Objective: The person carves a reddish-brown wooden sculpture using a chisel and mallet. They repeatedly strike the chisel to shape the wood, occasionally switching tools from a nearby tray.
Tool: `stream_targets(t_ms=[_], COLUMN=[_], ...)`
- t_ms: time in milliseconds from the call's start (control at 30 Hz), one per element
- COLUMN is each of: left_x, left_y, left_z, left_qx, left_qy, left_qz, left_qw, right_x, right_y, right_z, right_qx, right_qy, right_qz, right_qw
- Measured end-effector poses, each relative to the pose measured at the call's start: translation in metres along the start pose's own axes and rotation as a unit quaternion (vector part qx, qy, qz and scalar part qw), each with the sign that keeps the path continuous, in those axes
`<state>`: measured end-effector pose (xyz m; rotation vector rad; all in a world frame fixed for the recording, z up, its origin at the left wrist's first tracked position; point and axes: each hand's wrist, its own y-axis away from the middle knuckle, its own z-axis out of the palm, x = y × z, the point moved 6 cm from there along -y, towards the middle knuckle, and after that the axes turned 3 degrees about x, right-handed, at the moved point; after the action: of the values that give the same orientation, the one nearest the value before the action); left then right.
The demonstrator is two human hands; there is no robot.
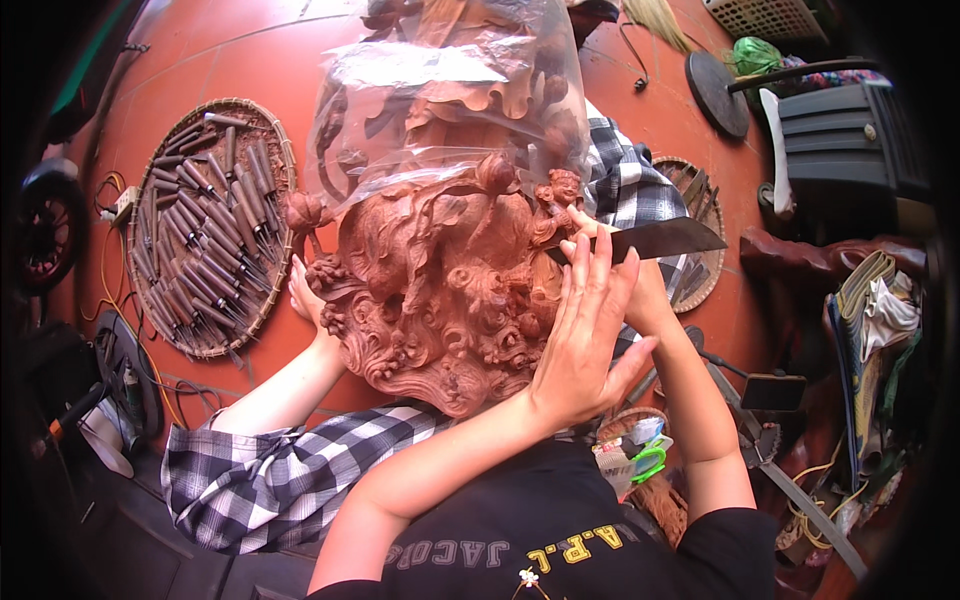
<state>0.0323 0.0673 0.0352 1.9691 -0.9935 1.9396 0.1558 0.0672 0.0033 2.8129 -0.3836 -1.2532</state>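
A large reddish-brown wood carving (440, 290), covered in swirls and small figures, lies in front of me. Clear plastic wrap (450, 110) covers its far part. My left hand (585, 325) rests flat at the carving's right side, fingers stretched out and crossing over my right hand. Partly hidden behind it, my right hand (650, 295) has its fingers by a small carved figure (565, 187). A dark, flat, pointed blade-like strip (675, 240) sticks out to the right from between my hands. My right hand seems closed on it; its exact kind is unclear.
Left of the carving, a round woven tray (288, 200) carries many wooden-handled carving tools (215, 240). Another woven tray (712, 215) with tools sits to the right. My checked-clad legs flank the carving. Green-handled scissors (652, 458) lie near my right elbow. A dark stool (825, 150) stands far right.
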Motion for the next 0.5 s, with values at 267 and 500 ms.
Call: stream_targets(t_ms=[267,500], left_x=[-0.002,-0.003], left_y=[0.009,0.011], left_z=[0.009,0.006], left_qx=[-0.004,0.028], left_qy=[-0.044,-0.043], left_qz=[-0.027,-0.013], left_qw=[0.999,0.999], right_x=[0.008,-0.021], right_y=[0.003,-0.016], right_z=[0.011,0.001], right_qx=[0.054,0.086], right_qy=[0.088,0.023], right_qz=[-0.048,-0.043], right_qw=[0.993,0.995])
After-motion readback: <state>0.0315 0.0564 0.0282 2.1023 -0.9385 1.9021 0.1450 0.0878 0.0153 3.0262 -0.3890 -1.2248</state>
